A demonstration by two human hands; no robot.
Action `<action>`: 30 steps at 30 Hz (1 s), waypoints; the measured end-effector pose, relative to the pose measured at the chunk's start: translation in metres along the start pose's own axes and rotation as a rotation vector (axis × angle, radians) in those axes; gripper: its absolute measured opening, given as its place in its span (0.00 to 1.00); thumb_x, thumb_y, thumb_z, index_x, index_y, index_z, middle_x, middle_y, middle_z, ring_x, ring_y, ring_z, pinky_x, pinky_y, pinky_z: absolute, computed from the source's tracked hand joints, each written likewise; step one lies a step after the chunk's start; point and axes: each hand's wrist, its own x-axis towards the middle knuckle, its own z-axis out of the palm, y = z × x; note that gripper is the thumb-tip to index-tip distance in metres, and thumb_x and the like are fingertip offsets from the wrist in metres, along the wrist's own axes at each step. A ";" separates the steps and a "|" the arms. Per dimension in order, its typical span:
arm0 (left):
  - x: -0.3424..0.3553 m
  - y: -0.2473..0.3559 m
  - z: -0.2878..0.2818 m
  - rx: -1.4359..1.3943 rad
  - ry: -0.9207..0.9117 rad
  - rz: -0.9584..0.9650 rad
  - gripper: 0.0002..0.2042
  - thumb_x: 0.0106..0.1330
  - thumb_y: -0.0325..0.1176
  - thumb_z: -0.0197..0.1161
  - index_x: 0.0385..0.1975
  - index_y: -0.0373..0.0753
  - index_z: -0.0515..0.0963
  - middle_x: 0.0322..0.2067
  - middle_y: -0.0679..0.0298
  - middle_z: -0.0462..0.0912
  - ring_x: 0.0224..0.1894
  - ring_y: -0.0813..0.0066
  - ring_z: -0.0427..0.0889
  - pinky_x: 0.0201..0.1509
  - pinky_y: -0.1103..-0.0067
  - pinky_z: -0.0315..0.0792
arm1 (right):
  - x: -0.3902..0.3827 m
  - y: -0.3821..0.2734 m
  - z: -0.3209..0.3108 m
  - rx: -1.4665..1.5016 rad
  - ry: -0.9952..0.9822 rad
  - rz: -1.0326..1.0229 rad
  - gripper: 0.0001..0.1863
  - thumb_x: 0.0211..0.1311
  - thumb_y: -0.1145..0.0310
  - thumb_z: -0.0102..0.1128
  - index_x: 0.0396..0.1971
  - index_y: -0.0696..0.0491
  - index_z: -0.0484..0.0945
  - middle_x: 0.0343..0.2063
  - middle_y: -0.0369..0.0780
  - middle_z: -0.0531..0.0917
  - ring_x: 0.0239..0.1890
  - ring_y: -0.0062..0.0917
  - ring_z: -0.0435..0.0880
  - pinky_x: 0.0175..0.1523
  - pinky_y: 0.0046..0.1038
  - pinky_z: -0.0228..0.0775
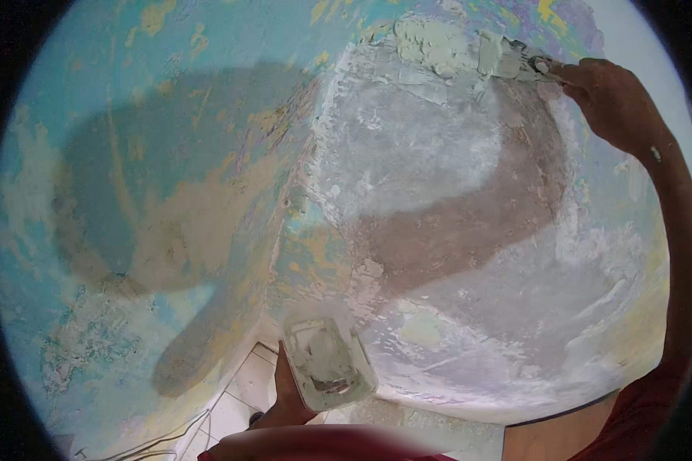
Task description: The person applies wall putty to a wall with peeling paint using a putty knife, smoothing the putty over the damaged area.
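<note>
At the upper right, my right hand (611, 100) is closed around the handle of a putty knife (521, 63), with its blade against the wall. Pale greenish putty (434, 44) lies thick and wet left of the blade, along the top of a rough grey patch of bare plaster (415, 146). Low in the middle, my left hand (291, 398) grips a clear plastic tub (367, 373) by its side. The tub is tilted toward me, and putty (323, 349) smears its inside.
Blotchy teal paint (161, 54) covers the wall on the left, which meets the patched wall at a corner. Pale floor tiles (234, 392), thin cables (158, 444) and a brown panel (553, 432) show along the bottom. Shadows of my head and arms fall across the walls.
</note>
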 end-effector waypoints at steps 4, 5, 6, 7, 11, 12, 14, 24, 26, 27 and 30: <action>-0.007 0.007 0.009 -0.056 -0.079 0.004 0.38 0.69 0.68 0.48 0.71 0.48 0.62 0.65 0.54 0.70 0.65 0.46 0.71 0.65 0.44 0.66 | -0.032 0.000 -0.004 0.097 0.236 -0.195 0.24 0.62 0.73 0.65 0.60 0.51 0.77 0.35 0.46 0.87 0.38 0.36 0.87 0.48 0.39 0.80; -0.009 0.005 0.011 -0.054 -0.085 0.001 0.38 0.69 0.68 0.48 0.71 0.48 0.62 0.65 0.54 0.70 0.65 0.46 0.71 0.65 0.44 0.66 | -0.041 -0.004 -0.009 0.101 0.228 -0.119 0.25 0.63 0.72 0.65 0.61 0.52 0.75 0.33 0.46 0.87 0.37 0.33 0.87 0.48 0.37 0.79; -0.011 0.005 0.012 -0.066 -0.067 0.009 0.38 0.69 0.68 0.48 0.71 0.48 0.63 0.65 0.54 0.70 0.65 0.47 0.72 0.65 0.44 0.66 | -0.041 -0.015 -0.025 0.105 0.236 -0.119 0.25 0.63 0.72 0.65 0.61 0.52 0.75 0.33 0.46 0.87 0.37 0.33 0.87 0.48 0.37 0.79; -0.014 0.004 0.013 -0.078 -0.047 0.022 0.38 0.69 0.68 0.48 0.71 0.48 0.63 0.65 0.54 0.70 0.65 0.47 0.72 0.65 0.44 0.66 | -0.035 -0.030 -0.051 0.284 -0.040 0.063 0.25 0.64 0.71 0.64 0.62 0.52 0.74 0.34 0.45 0.86 0.39 0.33 0.86 0.50 0.37 0.79; -0.016 -0.002 0.010 -0.034 -0.025 0.016 0.37 0.69 0.67 0.48 0.71 0.48 0.63 0.65 0.55 0.70 0.64 0.47 0.72 0.65 0.44 0.67 | -0.034 -0.005 -0.035 0.547 -0.057 0.090 0.15 0.70 0.64 0.57 0.51 0.56 0.77 0.26 0.41 0.80 0.31 0.28 0.80 0.41 0.33 0.74; -0.020 -0.001 0.010 -0.017 -0.026 0.037 0.37 0.69 0.67 0.48 0.71 0.48 0.63 0.65 0.55 0.70 0.65 0.47 0.72 0.65 0.44 0.67 | -0.032 0.001 -0.021 0.599 0.094 0.053 0.15 0.71 0.61 0.56 0.46 0.58 0.78 0.23 0.38 0.77 0.27 0.25 0.77 0.38 0.33 0.72; -0.024 0.000 0.008 0.003 -0.025 0.055 0.37 0.69 0.67 0.48 0.71 0.48 0.63 0.65 0.54 0.70 0.65 0.47 0.72 0.65 0.44 0.67 | -0.023 0.002 -0.008 0.616 0.240 0.092 0.18 0.73 0.57 0.53 0.37 0.60 0.79 0.20 0.38 0.74 0.24 0.23 0.74 0.35 0.32 0.70; -0.011 -0.007 0.002 0.004 0.031 0.020 0.40 0.67 0.70 0.47 0.71 0.47 0.63 0.66 0.54 0.69 0.65 0.47 0.71 0.65 0.45 0.66 | 0.015 0.020 0.052 0.394 0.162 0.033 0.26 0.68 0.50 0.61 0.40 0.63 0.85 0.24 0.46 0.84 0.21 0.28 0.81 0.31 0.39 0.77; -0.008 -0.008 0.001 0.045 0.060 0.032 0.40 0.67 0.70 0.47 0.71 0.47 0.63 0.65 0.54 0.69 0.65 0.46 0.71 0.66 0.46 0.66 | 0.006 0.037 0.059 0.388 0.062 0.088 0.26 0.68 0.50 0.60 0.38 0.63 0.84 0.20 0.45 0.82 0.18 0.27 0.80 0.28 0.37 0.76; -0.006 -0.009 0.003 0.062 0.067 0.023 0.39 0.67 0.69 0.47 0.71 0.47 0.63 0.65 0.54 0.70 0.65 0.46 0.71 0.65 0.46 0.66 | -0.001 0.045 0.056 0.371 -0.034 0.139 0.26 0.69 0.50 0.60 0.36 0.63 0.84 0.17 0.43 0.80 0.16 0.25 0.79 0.25 0.34 0.75; -0.008 -0.005 0.003 0.035 0.041 -0.001 0.39 0.68 0.69 0.47 0.70 0.47 0.64 0.65 0.54 0.70 0.65 0.47 0.71 0.65 0.45 0.66 | -0.048 0.048 0.038 0.607 -0.200 0.446 0.24 0.70 0.52 0.60 0.33 0.63 0.83 0.14 0.40 0.77 0.12 0.20 0.75 0.18 0.27 0.70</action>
